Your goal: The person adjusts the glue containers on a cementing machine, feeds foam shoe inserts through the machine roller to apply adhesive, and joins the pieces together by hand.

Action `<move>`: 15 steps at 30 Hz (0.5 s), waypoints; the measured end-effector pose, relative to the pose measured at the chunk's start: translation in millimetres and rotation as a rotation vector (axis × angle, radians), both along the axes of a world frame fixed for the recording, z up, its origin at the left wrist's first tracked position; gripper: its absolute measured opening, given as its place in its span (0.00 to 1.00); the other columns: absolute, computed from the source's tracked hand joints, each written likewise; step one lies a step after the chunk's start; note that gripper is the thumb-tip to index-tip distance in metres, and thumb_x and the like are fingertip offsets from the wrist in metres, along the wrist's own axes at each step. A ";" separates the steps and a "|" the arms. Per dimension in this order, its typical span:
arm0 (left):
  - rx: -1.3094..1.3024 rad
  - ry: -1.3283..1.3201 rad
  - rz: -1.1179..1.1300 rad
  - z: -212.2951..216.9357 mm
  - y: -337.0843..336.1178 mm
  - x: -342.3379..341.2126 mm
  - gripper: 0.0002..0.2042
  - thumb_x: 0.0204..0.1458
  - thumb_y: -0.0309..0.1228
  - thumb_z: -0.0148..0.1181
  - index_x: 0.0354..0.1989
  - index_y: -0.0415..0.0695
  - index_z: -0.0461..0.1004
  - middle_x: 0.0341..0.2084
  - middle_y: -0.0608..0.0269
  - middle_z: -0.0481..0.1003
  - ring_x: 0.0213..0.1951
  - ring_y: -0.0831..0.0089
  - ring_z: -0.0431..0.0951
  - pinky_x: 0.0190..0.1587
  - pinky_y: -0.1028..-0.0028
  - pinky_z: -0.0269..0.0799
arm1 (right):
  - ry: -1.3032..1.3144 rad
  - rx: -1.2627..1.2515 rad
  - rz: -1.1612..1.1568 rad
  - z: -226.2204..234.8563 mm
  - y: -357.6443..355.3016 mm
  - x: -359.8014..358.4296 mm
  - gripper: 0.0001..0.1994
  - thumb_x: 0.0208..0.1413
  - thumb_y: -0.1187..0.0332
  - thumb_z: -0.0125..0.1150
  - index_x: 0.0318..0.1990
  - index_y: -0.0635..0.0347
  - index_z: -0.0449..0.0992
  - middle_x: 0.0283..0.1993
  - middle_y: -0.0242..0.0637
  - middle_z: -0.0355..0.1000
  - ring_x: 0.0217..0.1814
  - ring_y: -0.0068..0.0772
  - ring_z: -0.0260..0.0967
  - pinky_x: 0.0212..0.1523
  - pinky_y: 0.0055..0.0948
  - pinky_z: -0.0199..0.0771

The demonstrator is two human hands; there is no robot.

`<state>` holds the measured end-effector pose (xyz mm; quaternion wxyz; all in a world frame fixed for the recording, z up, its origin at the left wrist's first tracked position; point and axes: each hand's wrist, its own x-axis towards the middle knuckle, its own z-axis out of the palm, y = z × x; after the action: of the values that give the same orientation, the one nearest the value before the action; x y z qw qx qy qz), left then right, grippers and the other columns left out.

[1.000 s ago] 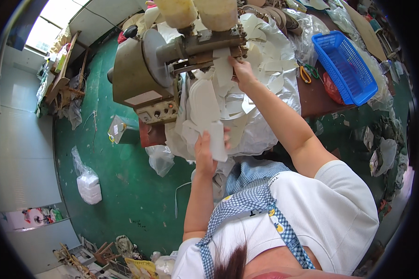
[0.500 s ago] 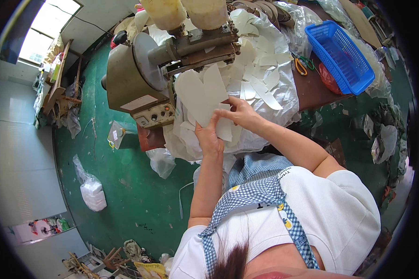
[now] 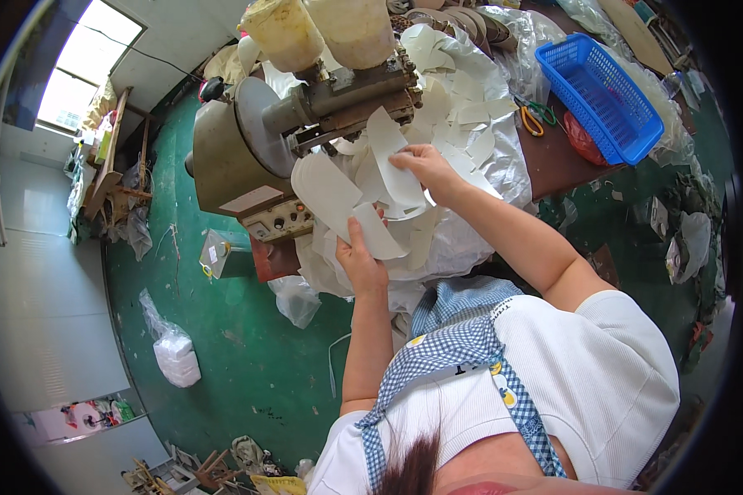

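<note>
Both hands grip white insole cutouts: left hand one, right hand another.

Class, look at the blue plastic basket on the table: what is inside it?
The blue plastic basket shows only its own bare mesh floor; nothing lies in it. A red bag sits beside it. What lies beneath the basket is hidden.

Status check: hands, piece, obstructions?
Left hand holds white insole-shaped cutout. Right hand grips second white cutout at the tan machine. Nothing blocking.
</note>
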<state>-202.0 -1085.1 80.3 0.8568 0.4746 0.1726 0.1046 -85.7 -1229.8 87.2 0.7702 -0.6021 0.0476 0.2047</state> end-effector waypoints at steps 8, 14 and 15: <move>0.156 -0.121 -0.014 -8.6 12.3 -4.0 0.14 0.54 0.21 0.55 0.50 0.33 0.67 0.43 0.52 0.75 0.44 0.64 0.76 0.51 0.71 0.71 | 0.194 0.247 -0.082 -12.5 0.6 78.4 0.14 0.54 0.58 0.58 0.40 0.58 0.72 0.30 0.35 0.72 0.23 0.25 0.67 0.15 0.23 0.57; 1.093 -0.525 -0.153 9.1 48.4 18.9 0.22 0.36 0.12 0.57 0.42 0.44 0.78 0.40 0.62 0.78 0.51 0.63 0.71 0.54 0.69 0.64 | 0.397 0.317 0.509 -19.1 2.6 -9.7 0.26 0.56 0.49 0.54 0.50 0.63 0.70 0.45 0.40 0.73 0.41 0.26 0.72 0.38 0.24 0.72; 1.087 -0.523 -0.232 5.7 60.3 21.5 0.23 0.32 0.12 0.57 0.40 0.45 0.79 0.46 0.59 0.75 0.58 0.60 0.63 0.59 0.68 0.58 | 0.223 0.054 0.559 10.8 5.6 -30.7 0.21 0.55 0.53 0.58 0.46 0.63 0.74 0.43 0.39 0.74 0.41 0.22 0.72 0.39 0.22 0.73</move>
<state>-180.5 -1024.8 86.0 0.5118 0.8179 -0.1742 0.1969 -116.3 -1224.3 98.0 0.6897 -0.5451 -0.0413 0.4749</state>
